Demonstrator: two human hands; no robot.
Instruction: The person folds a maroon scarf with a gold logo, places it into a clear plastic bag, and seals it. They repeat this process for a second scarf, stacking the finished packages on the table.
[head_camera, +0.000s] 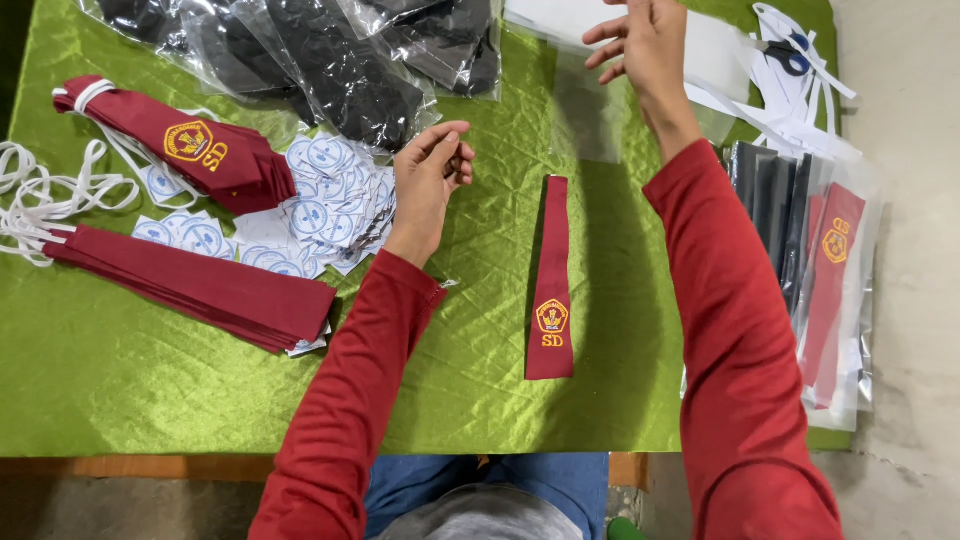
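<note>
A single maroon tie (551, 285) with a yellow embroidered badge is laid flat and lengthwise on the green cloth (120, 390), between the two red-sleeved arms. Above it, a clear plastic sleeve (590, 115) is pinched at its top edge by the right hand (645, 45), at about one o'clock from the tie, while the left hand (430, 175), at ten o'clock, is held with thumb and fingertips drawn together; whether anything is pinched there cannot be told. Further out are stacked maroon ties (200, 285) and round white badges (320, 200) at nine o'clock, bagged dark items (330, 60) at eleven, and bagged ties (825, 290) at three.
</note>
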